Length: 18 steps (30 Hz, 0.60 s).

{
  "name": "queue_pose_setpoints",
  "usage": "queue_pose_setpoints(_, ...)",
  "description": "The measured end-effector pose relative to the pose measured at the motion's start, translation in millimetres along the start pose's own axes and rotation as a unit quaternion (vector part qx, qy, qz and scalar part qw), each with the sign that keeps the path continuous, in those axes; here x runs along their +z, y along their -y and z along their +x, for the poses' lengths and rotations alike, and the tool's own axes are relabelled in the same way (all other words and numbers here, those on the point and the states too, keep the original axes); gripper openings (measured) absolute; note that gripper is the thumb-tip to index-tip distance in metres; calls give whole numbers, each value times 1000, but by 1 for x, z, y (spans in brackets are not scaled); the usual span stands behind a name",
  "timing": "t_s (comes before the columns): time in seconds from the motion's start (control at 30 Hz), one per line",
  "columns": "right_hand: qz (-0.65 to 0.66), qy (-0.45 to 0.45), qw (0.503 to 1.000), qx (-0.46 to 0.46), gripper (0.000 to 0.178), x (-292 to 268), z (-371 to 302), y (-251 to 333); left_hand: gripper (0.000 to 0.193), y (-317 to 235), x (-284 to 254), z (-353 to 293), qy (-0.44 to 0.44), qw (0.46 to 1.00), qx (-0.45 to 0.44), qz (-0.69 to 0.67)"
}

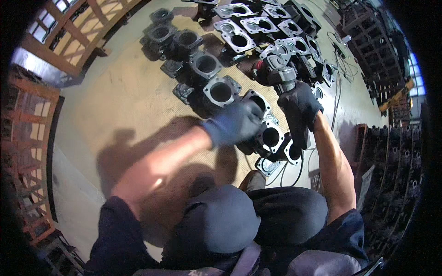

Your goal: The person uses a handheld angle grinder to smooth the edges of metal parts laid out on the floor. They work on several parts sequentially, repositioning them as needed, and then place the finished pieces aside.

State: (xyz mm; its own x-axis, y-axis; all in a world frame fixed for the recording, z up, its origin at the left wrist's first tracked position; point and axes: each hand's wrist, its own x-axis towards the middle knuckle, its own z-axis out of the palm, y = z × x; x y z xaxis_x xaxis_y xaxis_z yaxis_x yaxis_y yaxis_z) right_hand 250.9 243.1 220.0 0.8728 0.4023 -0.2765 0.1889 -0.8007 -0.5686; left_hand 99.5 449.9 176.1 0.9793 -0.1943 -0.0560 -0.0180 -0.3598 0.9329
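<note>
Metal castings (229, 28), upper centre to mid-frame; power tool (282, 77), right of upper centre.
Right hand (299, 102) grasps power tool; left hand (239, 122), blurred at centre, overlaps one casting, its grip not discernible.

Gloved hands: two, left hand (237, 120) and right hand (299, 103). Power tool (282, 76): one. Shoe (252, 181): one showing. Round-bored castings (220, 79), long left-hand string: about eight. Flat-flanged castings (233, 35), far cluster: eight at least, overlapping, exact tally unclear.
</note>
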Motion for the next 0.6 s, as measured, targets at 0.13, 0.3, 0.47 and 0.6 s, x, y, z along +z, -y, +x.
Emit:
queue_pose_setpoints(0.13, 35, -10, 998, -44, 33, -15, -15, -23, 25, 18, -111, 29, -201, 960, 27, 192)
queue_pose_setpoints(0.3, 150, 1, 979, -136, 23, -24, -20, -45, 31, -39, -189, 58, -343, 864, 97, 356)
queue_pose_setpoints(0.47, 167, 36, 970, -172, 19, -26, 23, -43, 33, -65, -215, 106, -334, 762, 106, 544)
queue_pose_setpoints(0.6, 148, -18, 928, -342, 13, -17, 58, -33, 31, -93, -208, 129, -239, 681, -3, 693)
